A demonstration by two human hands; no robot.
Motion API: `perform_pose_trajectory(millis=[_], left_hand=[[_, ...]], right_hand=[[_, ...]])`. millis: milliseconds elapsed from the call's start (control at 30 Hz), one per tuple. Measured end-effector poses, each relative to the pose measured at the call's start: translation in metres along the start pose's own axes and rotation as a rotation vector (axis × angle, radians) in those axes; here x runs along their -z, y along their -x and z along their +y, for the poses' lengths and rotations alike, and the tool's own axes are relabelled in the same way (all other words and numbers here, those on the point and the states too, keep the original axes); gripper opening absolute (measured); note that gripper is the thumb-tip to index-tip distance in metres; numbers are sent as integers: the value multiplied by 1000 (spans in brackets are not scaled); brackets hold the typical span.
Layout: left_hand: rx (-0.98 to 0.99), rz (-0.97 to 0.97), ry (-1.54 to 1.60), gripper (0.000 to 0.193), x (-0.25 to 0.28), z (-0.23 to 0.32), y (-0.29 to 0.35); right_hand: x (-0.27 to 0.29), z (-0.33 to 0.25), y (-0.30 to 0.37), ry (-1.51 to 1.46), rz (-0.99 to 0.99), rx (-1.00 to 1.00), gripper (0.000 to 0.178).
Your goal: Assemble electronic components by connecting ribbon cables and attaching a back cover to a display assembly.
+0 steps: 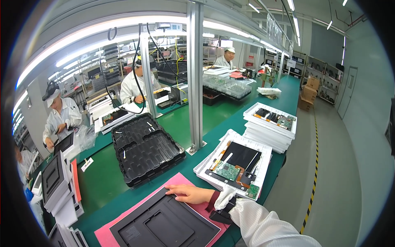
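Black panel (164,222) lies on pink mat (187,181), nothing fitted; left hand (191,193) flat on it, fingers spread; right hand (225,199) grips dark tool (222,214); circuit-board tray (234,164) untouched

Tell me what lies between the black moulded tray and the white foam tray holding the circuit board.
In the head view, a metal post stands on bare green bench between the black moulded tray and the white foam tray.

Head camera looks down along the workbench (181,123) (edges perhaps warped)

Black panel (164,224) on pink mat (181,181), green table (181,123), white sleeve (263,224).
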State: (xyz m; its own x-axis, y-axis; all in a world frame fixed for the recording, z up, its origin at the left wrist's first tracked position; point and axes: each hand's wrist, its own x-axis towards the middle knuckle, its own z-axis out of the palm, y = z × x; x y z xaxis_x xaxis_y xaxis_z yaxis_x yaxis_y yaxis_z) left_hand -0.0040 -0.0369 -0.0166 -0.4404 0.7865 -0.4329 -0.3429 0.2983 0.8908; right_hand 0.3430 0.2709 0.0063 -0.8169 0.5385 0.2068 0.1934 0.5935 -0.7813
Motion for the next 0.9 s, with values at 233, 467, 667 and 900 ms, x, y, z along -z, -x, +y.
perform_pose_trajectory(millis=[233,467,667,900], left_hand=[[-131,7,157,48,-13,-1,11],[-446,-271,231,51,15,-17,20],[-442,-437,186,51,6,-16,15],[-485,-452,315,51,-6,-7,30]], right_hand=[[2,-4,-3,-16,-13,6,44],[1,-8,3,-31,14,-45,52],[4,0,12,-45,18,-69,49],[3,8,0,-64,-8,32,45]])
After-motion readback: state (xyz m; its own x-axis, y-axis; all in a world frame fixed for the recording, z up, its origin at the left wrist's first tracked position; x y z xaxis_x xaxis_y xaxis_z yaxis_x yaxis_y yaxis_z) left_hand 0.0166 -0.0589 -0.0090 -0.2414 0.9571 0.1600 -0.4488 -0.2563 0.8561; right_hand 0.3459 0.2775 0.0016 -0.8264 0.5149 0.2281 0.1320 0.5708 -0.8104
